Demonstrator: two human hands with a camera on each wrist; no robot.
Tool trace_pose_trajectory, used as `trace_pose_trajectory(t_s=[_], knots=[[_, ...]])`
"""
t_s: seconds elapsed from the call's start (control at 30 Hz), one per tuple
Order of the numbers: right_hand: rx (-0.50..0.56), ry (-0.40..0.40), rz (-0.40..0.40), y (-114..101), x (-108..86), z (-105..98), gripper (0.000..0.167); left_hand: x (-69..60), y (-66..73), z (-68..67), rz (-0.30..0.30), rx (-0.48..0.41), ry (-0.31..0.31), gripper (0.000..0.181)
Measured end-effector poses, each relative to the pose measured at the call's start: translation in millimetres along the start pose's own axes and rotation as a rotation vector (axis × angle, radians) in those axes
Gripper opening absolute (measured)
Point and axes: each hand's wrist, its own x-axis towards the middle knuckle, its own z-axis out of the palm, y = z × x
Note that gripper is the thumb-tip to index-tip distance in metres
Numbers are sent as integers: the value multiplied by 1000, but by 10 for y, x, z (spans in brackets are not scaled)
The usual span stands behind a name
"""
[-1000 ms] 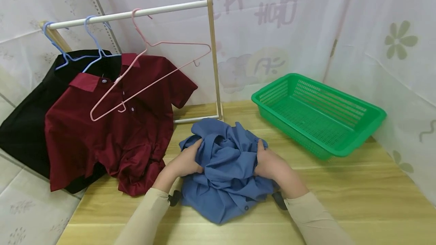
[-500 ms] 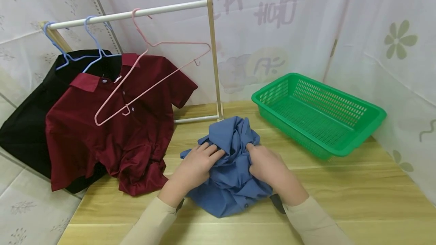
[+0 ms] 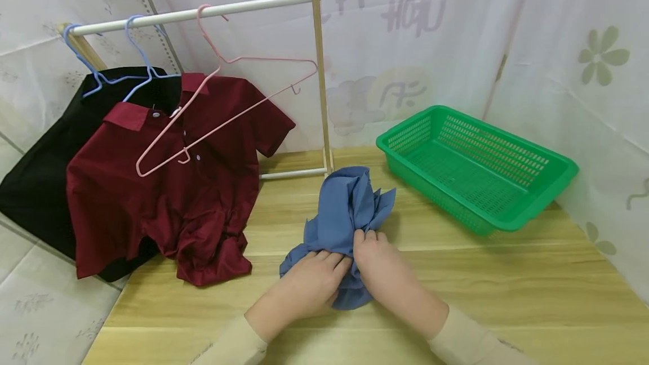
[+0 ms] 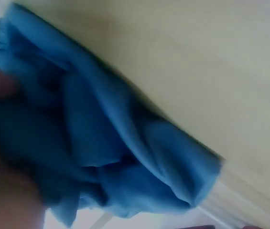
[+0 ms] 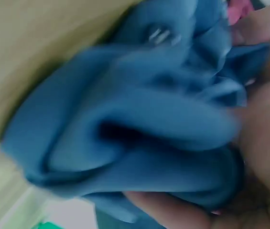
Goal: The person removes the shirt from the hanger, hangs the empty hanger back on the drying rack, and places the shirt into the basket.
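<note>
Left hand (image 3: 318, 281) and right hand (image 3: 381, 263) close together; fingers of both curled into a blue garment (image 3: 336, 212), gripping bunched folds. Left thumb not clearly seen; wrist views blurred. Garment lies crumpled on the wooden table (image 3: 512, 292), its bulk toward 12 o'clock from the knuckles, a loose flap at about 1. Clock centred on the garment: green basket (image 3: 440, 196) near 2, apart from the cloth; pink hanger (image 3: 221, 62) at 10 to 11, bare on the white rail (image 3: 263, 4); maroon shirt (image 3: 177, 196) between 9 and 10, hem on the table; black garment (image 3: 40, 168) beyond it. Risks, as judged: collar and sleeves cannot be told apart in the bunching, so a pull on the wrong layer could tighten the tangle; a shallow hold could let folds slip; a wide sweep toward 10 could knock the lightly hooked hanger.
</note>
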Motion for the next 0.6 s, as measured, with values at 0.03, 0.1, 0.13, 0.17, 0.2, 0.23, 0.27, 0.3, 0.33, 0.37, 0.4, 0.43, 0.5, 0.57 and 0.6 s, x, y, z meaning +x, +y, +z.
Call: trace_pose_trajectory(t_s=[0.03,0.1,0.13,0.17,0.2,0.23,0.27,0.3,0.33,0.37,0.4,0.43,0.5,0.57,0.6], knots=[[11,-18,-19,-19,-17,-14,31,-11,32,-18,-14,-47,-53,47],[77,-83,-51,-43,-37,-69,29,-34,93,-77,-50,-125,-155,53],[135,-118,-64,-49,-43,-103,28,-48,126,-109,-65,-148,-197,56],[197,-150,-76,-52,-50,-135,28,-64,162,-141,-78,-163,-234,58],[259,-179,-83,-50,-55,-163,26,-76,192,-164,-90,-178,-273,62],[332,-223,-78,-46,-52,-197,28,-87,221,-185,-99,-186,-308,64],[413,-265,-66,-32,-45,-229,32,-95,249,-201,-109,-190,-339,67],[497,-295,-52,-12,-37,-259,33,-100,274,-206,-118,-187,-367,70],[572,-320,-28,7,-24,-286,36,-101,296,-207,-123,-179,-390,72],[622,-342,9,20,-5,-307,39,-100,314,-204,-128,-173,-406,74],[666,-358,51,31,16,-322,42,-94,331,-202,-131,-162,-424,76],[696,-371,91,36,37,-329,44,-92,350,-207,-128,-139,-434,77],[667,-327,108,26,67,-298,42,-87,377,-241,-110,-95,-446,78],[543,-269,74,-10,83,-240,36,-78,377,-354,-71,-82,-436,72],[474,-240,28,-24,82,-210,29,-66,360,-433,-49,-104,-422,61]])
